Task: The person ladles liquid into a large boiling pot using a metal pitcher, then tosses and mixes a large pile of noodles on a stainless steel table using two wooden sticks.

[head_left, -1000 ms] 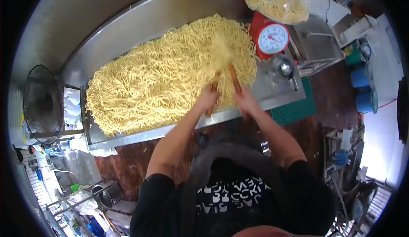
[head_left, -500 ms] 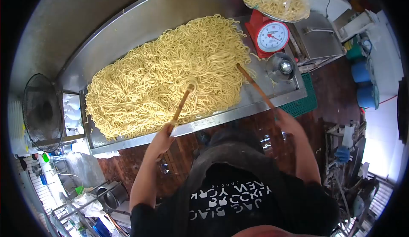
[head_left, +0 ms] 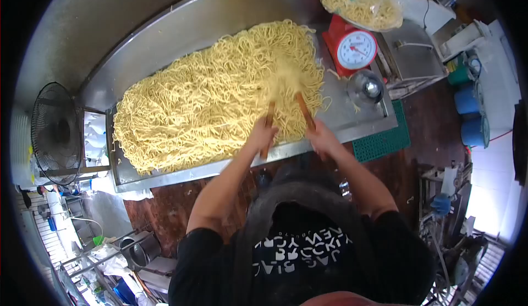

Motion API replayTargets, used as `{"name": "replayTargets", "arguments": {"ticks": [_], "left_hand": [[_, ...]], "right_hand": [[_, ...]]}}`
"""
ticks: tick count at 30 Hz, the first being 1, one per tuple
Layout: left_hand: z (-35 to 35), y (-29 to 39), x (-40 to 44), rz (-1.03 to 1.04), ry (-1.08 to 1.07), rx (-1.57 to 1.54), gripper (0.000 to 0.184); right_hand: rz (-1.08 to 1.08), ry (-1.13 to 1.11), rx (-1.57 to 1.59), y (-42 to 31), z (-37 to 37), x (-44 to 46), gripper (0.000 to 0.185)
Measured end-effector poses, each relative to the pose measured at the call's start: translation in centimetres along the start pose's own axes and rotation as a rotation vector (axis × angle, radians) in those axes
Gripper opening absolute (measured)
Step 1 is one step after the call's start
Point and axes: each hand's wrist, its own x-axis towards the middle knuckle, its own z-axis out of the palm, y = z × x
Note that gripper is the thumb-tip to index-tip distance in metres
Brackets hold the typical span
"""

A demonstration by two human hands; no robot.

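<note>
A broad heap of yellow noodles point(head_left: 192, 108) covers most of the steel tray table point(head_left: 170, 179). My left hand point(head_left: 264, 134) is closed around a wooden stick point(head_left: 269, 120) at the tray's front edge. Closed on a second wooden stick point(head_left: 304, 110), my right hand point(head_left: 323, 137) is a little to the right. Both sticks point away from me, and their far ends reach the noodles at the right part of the heap. Noodles there are blurred by motion and look lifted.
Right of the heap stand a red dial scale point(head_left: 355, 49), with a bagged plate of noodles point(head_left: 363, 3) on top, and a metal bowl point(head_left: 365, 87). A fan point(head_left: 56, 132) is at the left. A green mat point(head_left: 383, 135) lies beyond the tray's right corner.
Since half a second ago, when the hands were wide apart and lower, both have moved inward and forward with the sticks. Noodles between the stick ends are now blurred.
</note>
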Motion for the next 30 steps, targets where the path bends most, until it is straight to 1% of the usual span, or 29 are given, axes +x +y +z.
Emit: {"name": "replayTargets", "arguments": {"ticks": [1, 3, 5, 7, 8, 9, 10, 11, 13, 16, 17, 18, 19, 20, 21, 23, 26, 29, 30], "left_hand": [[-0.5, 6.1, -1.4, -0.099, -0.051, -0.119, 0.052], [-2.9, 10.1, -3.4, 0.09, -0.068, -0.211, 0.05], [-6.0, 10.9, -5.5, 0.109, -0.046, -0.136, 0.053], [-10.4, 7.1, -5.8, 0.063, -0.02, 0.04, 0.053], [-12.9, 5.6, -7.4, -0.015, -0.003, 0.165, 0.049], [-15.5, 5.1, -10.1, -0.087, -0.003, 0.215, 0.045], [-17.7, 5.2, -13.3, -0.177, -0.004, 0.279, 0.042], [-20.7, 3.4, -16.2, -0.208, -0.043, 0.367, 0.041], [-22.0, 7.4, -23.6, -0.511, -0.059, 0.282, 0.041], [-21.5, 5.5, -27.2, -0.577, -0.193, 0.289, 0.043], [-20.3, 3.2, -26.5, -0.458, -0.197, 0.377, 0.043], [-18.0, -0.1, -24.9, -0.334, -0.196, 0.466, 0.044], [-15.5, -2.7, -22.8, -0.259, -0.163, 0.434, 0.044], [-12.6, -4.2, -20.1, -0.182, -0.131, 0.401, 0.044], [-9.5, -4.2, -17.3, -0.225, -0.09, 0.296, 0.04], [-5.6, -3.1, -12.3, -0.183, -0.047, 0.175, 0.041], [-4.6, 1.0, -11.7, -0.109, -0.068, -0.287, 0.043], [-5.4, -1.7, -13.4, -0.109, 0.042, -0.282, 0.035], [-4.8, -4.4, -12.6, -0.116, 0.062, -0.318, 0.036]], "right_hand": [[-0.07, 0.045, 0.067, -1.7, -0.5, -1.2, 0.027], [-0.236, 0.133, 0.185, -6.8, -2.9, -2.7, 0.027], [-0.215, 0.175, -0.192, -10.3, -6.2, -5.6, 0.027], [-0.518, 0.285, -0.515, -6.7, -10.0, -5.4, 0.026], [-0.41, 0.244, -0.481, -5.4, -11.6, -6.7, 0.027], [-0.302, 0.202, -0.446, -4.0, -12.9, -8.4, 0.027], [-0.228, 0.183, -0.537, -2.6, -14.4, -10.7, 0.027], [-0.149, 0.154, -0.628, -1.7, -15.2, -13.4, 0.027], [0.1, 0.035, -0.702, -2.9, -15.6, -18.0, 0.028], [0.242, -0.096, -0.489, -3.2, -13.1, -18.1, 0.027], [0.181, -0.11, -0.432, 0.4, -12.0, -15.9, 0.031], [0.116, -0.119, -0.375, 5.7, -10.3, -12.1, 0.034], [-0.126, -0.125, -0.368, 8.0, -7.9, -8.5, 0.04], [-0.115, -0.149, -0.388, 6.3, -4.8, -5.1, 0.042], [-0.166, -0.077, -0.314, 7.2, -1.7, -2.2, 0.029], [0.126, -0.222, -0.05, -0.9, 1.6, -1.1, 0.028], [-0.103, -0.116, 0.021, -2.7, 1.6, -3.1, 0.027], [-0.511, 0.18, -0.407, 2.4, 0.5, -3.9, 0.02], [-0.429, 0.154, -0.339, 4.7, 1.4, -3.0, 0.019]]}}
